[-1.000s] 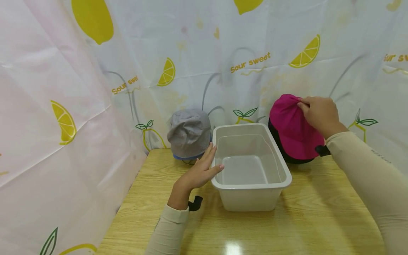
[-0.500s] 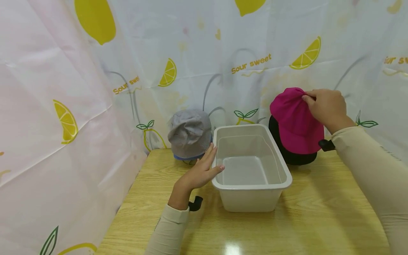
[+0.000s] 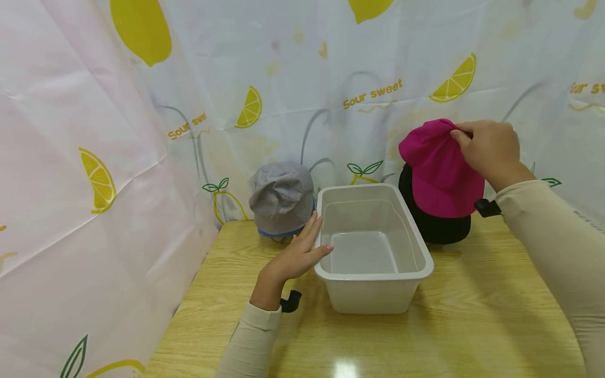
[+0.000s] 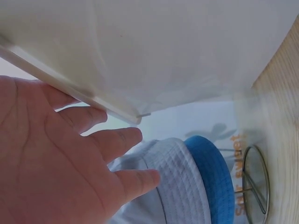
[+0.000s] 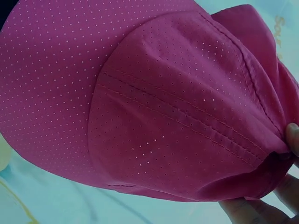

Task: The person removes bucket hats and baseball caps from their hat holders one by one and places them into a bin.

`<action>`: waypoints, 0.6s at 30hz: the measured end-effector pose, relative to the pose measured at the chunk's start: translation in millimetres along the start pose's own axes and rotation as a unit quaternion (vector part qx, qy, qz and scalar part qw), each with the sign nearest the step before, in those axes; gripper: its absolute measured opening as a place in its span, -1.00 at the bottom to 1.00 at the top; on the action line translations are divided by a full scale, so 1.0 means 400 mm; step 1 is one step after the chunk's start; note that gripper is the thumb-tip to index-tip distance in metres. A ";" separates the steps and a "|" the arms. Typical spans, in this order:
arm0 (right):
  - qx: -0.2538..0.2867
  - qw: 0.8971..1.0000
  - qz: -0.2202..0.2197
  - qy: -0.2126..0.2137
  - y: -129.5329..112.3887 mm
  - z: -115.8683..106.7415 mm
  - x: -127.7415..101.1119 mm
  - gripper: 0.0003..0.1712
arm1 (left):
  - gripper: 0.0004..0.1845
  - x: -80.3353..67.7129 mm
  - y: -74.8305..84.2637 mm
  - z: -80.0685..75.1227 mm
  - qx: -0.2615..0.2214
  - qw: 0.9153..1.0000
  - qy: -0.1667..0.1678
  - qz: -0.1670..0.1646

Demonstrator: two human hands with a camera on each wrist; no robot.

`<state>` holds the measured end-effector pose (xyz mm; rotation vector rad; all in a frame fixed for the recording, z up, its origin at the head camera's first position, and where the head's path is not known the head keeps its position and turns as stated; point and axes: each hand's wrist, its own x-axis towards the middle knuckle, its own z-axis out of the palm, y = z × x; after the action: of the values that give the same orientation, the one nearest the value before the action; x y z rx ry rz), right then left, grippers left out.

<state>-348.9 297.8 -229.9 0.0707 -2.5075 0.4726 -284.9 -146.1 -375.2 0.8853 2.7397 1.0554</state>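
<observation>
Since the earlier frames, I am lifting the pink cap [image 3: 439, 173] higher at the upper right of the head view, so more of the black cap [image 3: 437, 226] beneath is showing; everything else is sitting where it was. At frame centre the bin [image 3: 373, 273] is standing on the table [image 3: 472, 325], and my left hand [image 3: 295, 257] is resting flat against its left rim, fingers straight and slightly spread, with the grey hat [image 3: 281, 197] on its wire stand just behind them.

My right hand [image 3: 489, 149] is pinching a fold of the pink cap's crown, fingertips [image 5: 261, 210] clamped on bunched cloth. That grip is looking thin to me: the fabric could slide out and the cap drop beside the bin, or the hanging edge could drag the black cap off its stand.

The pink cap is hanging slantwise, its long axis running from the pinched top at upper right down to the lower edge, which is pointing down toward the table.
</observation>
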 end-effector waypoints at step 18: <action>0.037 0.995 -0.055 0.077 -0.082 -0.050 0.006 -0.57 | -0.08 -0.004 0.006 0.000 0.035 0.999 0.006 -0.019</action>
<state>-335.1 274.1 -202.9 0.1918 -2.3211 0.5063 -282.2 -145.5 -373.8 0.8351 2.8087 0.9670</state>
